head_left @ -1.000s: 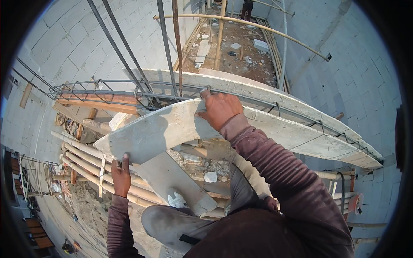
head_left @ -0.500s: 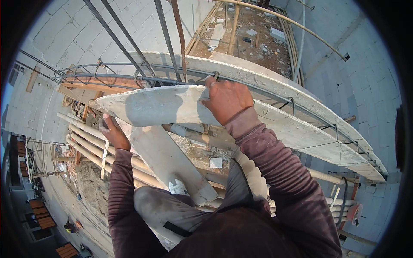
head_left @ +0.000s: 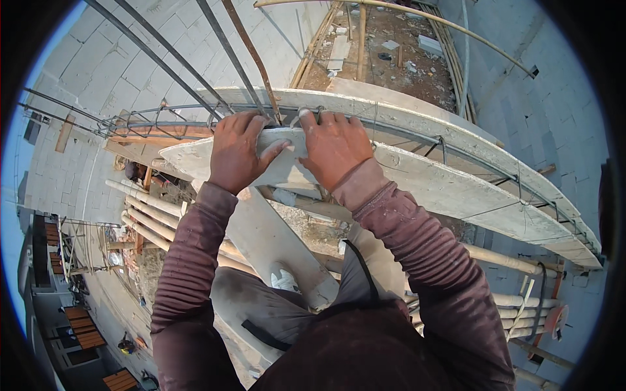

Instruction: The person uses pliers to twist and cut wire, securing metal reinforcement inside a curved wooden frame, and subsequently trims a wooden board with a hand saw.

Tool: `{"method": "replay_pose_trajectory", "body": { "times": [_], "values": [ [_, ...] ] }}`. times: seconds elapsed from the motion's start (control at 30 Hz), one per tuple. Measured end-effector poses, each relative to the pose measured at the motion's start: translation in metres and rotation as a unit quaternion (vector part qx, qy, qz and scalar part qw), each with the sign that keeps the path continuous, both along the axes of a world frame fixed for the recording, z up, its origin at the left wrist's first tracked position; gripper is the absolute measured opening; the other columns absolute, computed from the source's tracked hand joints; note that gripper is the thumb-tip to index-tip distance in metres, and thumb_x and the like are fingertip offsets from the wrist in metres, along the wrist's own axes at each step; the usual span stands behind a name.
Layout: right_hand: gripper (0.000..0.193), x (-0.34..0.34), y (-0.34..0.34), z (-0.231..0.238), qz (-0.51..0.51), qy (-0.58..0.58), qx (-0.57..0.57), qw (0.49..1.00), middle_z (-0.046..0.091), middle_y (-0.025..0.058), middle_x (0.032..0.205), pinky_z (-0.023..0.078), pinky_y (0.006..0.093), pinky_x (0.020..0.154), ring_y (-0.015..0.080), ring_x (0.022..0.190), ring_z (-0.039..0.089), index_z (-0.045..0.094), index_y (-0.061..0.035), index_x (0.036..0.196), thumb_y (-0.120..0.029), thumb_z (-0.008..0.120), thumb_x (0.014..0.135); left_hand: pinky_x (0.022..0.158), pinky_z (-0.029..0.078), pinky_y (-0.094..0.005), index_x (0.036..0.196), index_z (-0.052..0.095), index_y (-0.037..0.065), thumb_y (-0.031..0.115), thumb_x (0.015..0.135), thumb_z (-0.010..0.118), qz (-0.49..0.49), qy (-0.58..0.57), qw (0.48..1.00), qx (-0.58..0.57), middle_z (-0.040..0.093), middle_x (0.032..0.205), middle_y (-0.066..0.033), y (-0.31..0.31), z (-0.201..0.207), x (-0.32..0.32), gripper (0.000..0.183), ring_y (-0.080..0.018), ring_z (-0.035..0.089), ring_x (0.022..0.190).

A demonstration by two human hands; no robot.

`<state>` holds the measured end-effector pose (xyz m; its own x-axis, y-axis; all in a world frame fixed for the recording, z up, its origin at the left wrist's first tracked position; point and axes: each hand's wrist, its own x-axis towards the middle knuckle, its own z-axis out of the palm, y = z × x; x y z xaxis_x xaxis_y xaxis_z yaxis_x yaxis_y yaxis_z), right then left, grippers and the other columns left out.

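A short grey formwork board [head_left: 189, 161] stands on edge along the near side of a steel rebar cage [head_left: 443, 144]. My left hand [head_left: 236, 153] grips its top edge, fingers over the far side and thumb stretched along the near face. Just to the right, my right hand [head_left: 338, 148] is closed over the same edge, near where a longer grey board [head_left: 456, 182] carries on to the right. Across the cage runs another long grey board [head_left: 417, 122]. What my fingertips touch behind the edge is hidden.
Tall bare rebars [head_left: 163, 60] rise from the cage at the left. A plank [head_left: 267, 228] lies under my shoe [head_left: 285, 279], with bamboo poles [head_left: 153, 218] beside it and a drop below. Block walls [head_left: 541, 130] stand around. A bamboo pole [head_left: 417, 12] crosses the far side.
My left hand has come up and right from the board's left end to its top edge. My right hand stays on the edge, its fingers now laid further over it.
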<state>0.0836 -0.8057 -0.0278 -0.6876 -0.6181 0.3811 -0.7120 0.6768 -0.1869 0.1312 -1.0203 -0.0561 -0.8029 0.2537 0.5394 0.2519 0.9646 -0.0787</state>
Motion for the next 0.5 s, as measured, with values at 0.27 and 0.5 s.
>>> {"method": "replay_pose_trajectory", "body": {
  "times": [0.27,0.5],
  "values": [
    [0.042,0.119,0.124,-0.043,0.295,-0.22,-0.281,0.887,0.071,0.0112,0.095,0.055,0.0394,0.074,0.0302,0.079,0.068,0.073,-0.0048,0.109,-0.027,0.09,0.078,0.089,0.051,-0.0478,0.118,0.062,-0.006,0.051,0.083,0.086,0.052,-0.092,0.99,0.088,0.069,0.104,-0.0222,0.003,0.014,-0.002,0.071,-0.0407,0.065,0.102],
    [0.029,0.227,0.329,-0.308,-0.503,-0.408,-0.173,0.742,0.074,0.0149,0.082,0.057,0.0407,0.074,0.0258,0.075,0.071,0.068,0.0005,0.095,-0.027,0.077,0.096,0.085,0.053,-0.0483,0.113,0.062,-0.009,0.049,0.086,0.084,0.032,-0.093,0.995,-0.018,0.07,0.097,-0.0259,-0.012,0.013,-0.007,0.068,-0.0439,0.067,0.094]
  ]
}}
